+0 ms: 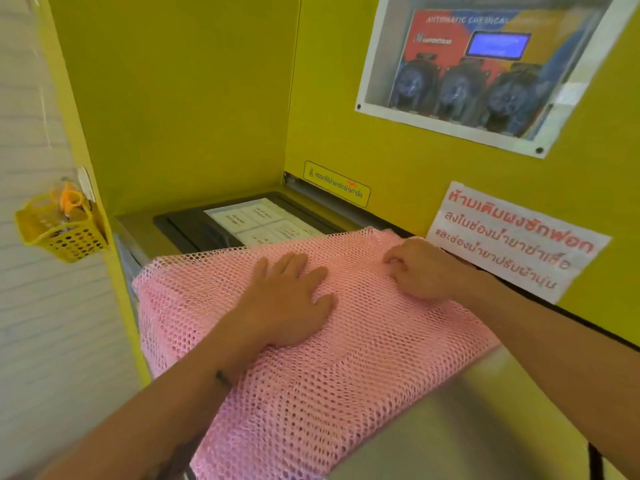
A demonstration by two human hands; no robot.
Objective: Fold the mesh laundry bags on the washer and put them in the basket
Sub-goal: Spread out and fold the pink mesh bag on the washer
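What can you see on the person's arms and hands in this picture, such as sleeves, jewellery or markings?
Both forearms are bare: no sleeves, gloves, watch or rings show in the frame. The left hand has a small dark mark on its wrist, perhaps a tattoo or a thin band; the picture is too soft to tell. The right hand and its forearm show nothing worn. Fingers on both hands are unadorned.

There is a single view, from a camera on the person's head, looking forward and down at close range onto the washer top (491, 417). It faces the yellow wall (207, 98) behind, and both forearms reach in from the bottom edge.
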